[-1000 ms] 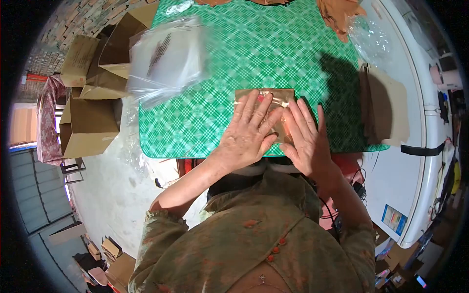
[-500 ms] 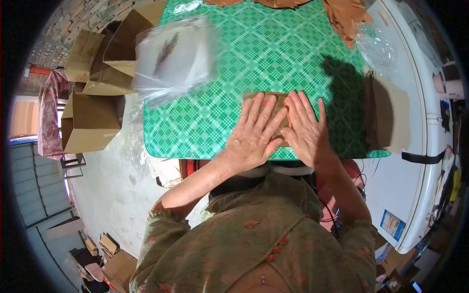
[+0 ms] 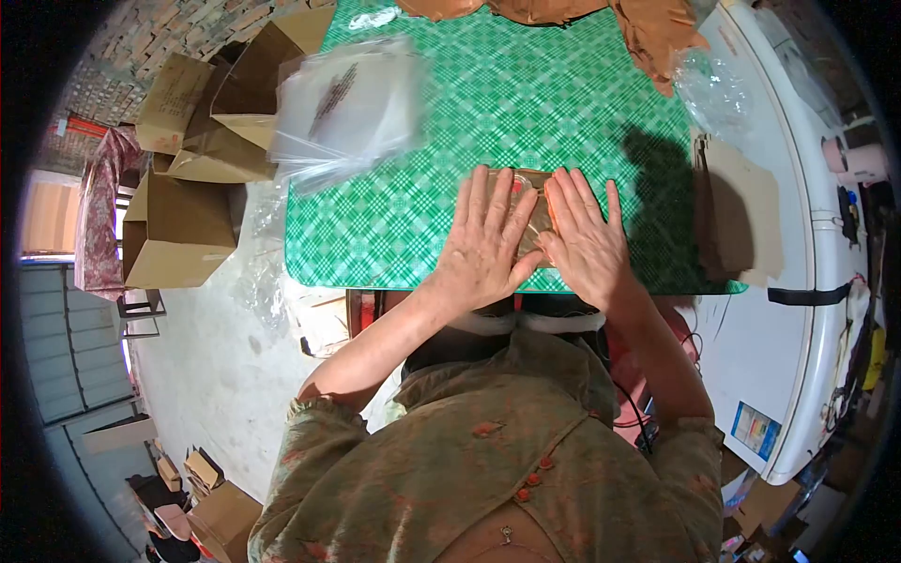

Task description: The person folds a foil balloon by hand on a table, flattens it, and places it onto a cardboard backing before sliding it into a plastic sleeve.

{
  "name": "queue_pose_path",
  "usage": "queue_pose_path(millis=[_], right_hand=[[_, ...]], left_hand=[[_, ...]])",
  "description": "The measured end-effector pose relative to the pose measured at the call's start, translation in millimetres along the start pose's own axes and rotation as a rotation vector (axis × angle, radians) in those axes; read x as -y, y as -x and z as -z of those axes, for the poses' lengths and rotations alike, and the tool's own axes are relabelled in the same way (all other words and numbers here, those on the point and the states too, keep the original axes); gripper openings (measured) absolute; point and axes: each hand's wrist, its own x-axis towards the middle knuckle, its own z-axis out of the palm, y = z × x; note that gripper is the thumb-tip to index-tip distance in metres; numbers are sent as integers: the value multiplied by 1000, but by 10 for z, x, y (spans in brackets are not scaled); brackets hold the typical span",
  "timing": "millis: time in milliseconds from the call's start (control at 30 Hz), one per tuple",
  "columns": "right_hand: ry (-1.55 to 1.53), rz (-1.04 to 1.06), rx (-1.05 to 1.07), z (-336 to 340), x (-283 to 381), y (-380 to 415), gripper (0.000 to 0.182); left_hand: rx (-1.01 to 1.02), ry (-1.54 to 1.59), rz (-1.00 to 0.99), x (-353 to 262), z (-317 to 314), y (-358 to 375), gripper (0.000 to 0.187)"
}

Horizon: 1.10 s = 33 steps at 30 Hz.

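Both my hands lie flat on a brown piece in clear plastic (image 3: 538, 223) at the near edge of the green checked table (image 3: 375, 239). My left hand (image 3: 486, 239) covers its left part, fingers stretched forward and slightly apart. My right hand (image 3: 587, 236) covers the right part, with its little finger spread out. Only the strip between the hands and a bit of the far edge show; the rest of the piece is hidden. A stack of clear plastic bags (image 3: 352, 108) rests at the table's back left.
Crumpled brown material (image 3: 652, 38) lies along the far edge, with crumpled clear plastic (image 3: 711, 89) at the back right. Flat cardboard (image 3: 746, 211) is at the right, beside a white appliance (image 3: 774, 375). Open cardboard boxes (image 3: 188, 235) stand left of the table.
The view has shifted slightly. My left hand's fingers have moved a little forward and straightened on the piece; my right hand stays flat on it.
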Motion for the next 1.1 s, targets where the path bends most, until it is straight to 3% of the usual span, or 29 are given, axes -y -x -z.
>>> queue_pose_path(millis=[367,567,667,767,1100], right_hand=[[-72,28,18,3,79,237,74],[-152,125,-78,266,116,329,85],[-159,266,9,389,93,500,81],[-1,343,-61,133,-42,637,73],[-62,275,-92,128,5,644,72]], left_hand=[[21,-40,32,-214,46,239,79],[51,-47,36,-216,48,269,80],[58,-44,38,-226,47,263,80],[53,-37,36,-221,33,269,81],[5,-24,-46,-258,238,263,90]])
